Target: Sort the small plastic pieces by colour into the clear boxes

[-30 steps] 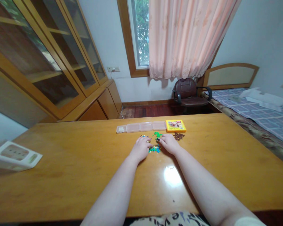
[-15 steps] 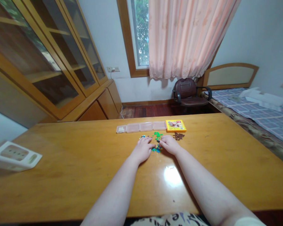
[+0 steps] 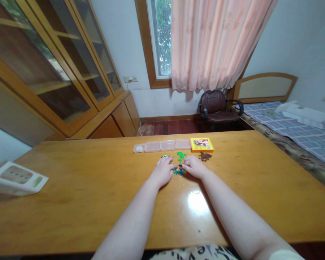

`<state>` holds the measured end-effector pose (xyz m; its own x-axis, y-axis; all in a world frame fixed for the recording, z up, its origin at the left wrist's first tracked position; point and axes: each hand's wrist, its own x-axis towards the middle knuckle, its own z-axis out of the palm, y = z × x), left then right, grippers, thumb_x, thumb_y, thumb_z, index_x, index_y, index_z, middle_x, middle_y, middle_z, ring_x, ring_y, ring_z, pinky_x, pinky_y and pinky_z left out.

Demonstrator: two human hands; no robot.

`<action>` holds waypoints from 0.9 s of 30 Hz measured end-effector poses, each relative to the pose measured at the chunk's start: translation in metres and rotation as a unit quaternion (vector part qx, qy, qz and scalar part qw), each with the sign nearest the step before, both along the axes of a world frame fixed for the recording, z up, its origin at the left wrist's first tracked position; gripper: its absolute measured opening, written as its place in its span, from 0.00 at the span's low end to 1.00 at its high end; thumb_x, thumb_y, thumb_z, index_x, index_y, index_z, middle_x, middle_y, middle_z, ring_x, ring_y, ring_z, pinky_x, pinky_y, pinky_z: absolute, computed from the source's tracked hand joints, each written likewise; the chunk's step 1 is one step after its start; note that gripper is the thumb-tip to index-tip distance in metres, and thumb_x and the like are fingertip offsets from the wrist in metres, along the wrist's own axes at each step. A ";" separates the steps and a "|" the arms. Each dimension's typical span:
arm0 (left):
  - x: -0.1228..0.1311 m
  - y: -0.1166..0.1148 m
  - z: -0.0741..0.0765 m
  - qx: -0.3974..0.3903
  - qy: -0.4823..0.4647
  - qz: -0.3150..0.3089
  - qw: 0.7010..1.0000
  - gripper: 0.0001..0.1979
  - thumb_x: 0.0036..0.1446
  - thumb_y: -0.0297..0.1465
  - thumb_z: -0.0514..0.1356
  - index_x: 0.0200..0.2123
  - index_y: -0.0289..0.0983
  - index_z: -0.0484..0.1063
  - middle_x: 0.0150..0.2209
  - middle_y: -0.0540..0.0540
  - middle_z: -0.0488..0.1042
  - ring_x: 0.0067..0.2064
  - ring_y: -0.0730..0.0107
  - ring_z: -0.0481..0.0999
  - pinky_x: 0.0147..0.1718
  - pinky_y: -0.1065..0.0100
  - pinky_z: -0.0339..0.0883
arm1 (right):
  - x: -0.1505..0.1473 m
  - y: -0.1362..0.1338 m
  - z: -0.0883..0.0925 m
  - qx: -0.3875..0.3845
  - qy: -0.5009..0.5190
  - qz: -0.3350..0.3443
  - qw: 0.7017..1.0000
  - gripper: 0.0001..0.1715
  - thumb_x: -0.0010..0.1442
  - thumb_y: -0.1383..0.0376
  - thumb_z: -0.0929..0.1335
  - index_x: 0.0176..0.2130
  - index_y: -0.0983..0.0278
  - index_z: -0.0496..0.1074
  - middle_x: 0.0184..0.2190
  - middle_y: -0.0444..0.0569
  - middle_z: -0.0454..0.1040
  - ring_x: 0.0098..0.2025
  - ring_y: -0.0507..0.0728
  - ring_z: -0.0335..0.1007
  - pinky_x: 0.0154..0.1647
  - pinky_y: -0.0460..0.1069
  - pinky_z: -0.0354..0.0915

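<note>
My left hand [image 3: 163, 170] and my right hand [image 3: 194, 166] rest palm down on the wooden table [image 3: 83, 187], fingertips almost meeting over a small heap of green and blue pieces [image 3: 179, 172]. The fingers of both hands curl inward at the heap; what they pinch is too small to make out. More green pieces [image 3: 181, 155] lie just beyond the fingertips. A little pile of dark brown pieces [image 3: 205, 156] sits to the right of my right hand.
A row of clear plastic compartment boxes [image 3: 162, 146] and a yellow box [image 3: 202, 144] lie behind the pieces. A white package [image 3: 14, 178] sits at the table's left edge. Past the table are a brown chair [image 3: 218, 105], a bed [image 3: 292, 126] and glass-fronted cabinets [image 3: 56, 68].
Both hands have drawn closer together over the green and blue heap, which now looks smaller and more covered by the fingers. The arms have hardly moved.
</note>
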<state>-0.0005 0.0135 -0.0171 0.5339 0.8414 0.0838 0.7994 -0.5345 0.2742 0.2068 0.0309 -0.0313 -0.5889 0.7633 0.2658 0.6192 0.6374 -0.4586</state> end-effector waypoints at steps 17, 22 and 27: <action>-0.004 0.002 0.003 0.021 -0.014 -0.023 0.999 0.14 0.53 0.24 0.56 0.37 0.45 0.79 0.53 0.46 0.70 0.57 0.60 0.63 0.60 0.53 0.50 | 0.003 0.002 0.000 -0.002 0.016 0.004 1.000 0.29 0.66 0.57 0.57 0.26 0.65 0.77 0.23 0.48 0.70 0.28 0.52 0.63 0.32 0.47 0.54; -0.002 0.000 0.003 0.001 0.004 -0.022 1.000 0.16 0.55 0.26 0.55 0.42 0.48 0.77 0.55 0.48 0.68 0.59 0.61 0.60 0.61 0.51 0.46 | 0.002 0.002 0.000 0.008 -0.009 -0.028 1.000 0.27 0.66 0.58 0.58 0.24 0.65 0.75 0.23 0.48 0.70 0.27 0.52 0.62 0.30 0.47 0.53; -0.001 -0.001 -0.001 -0.017 0.003 -0.021 1.000 0.19 0.56 0.27 0.53 0.49 0.48 0.73 0.58 0.48 0.65 0.61 0.61 0.58 0.62 0.50 0.44 | 0.003 0.002 0.005 0.038 -0.041 -0.068 0.996 0.27 0.65 0.60 0.59 0.22 0.65 0.74 0.22 0.48 0.70 0.26 0.52 0.61 0.31 0.48 0.52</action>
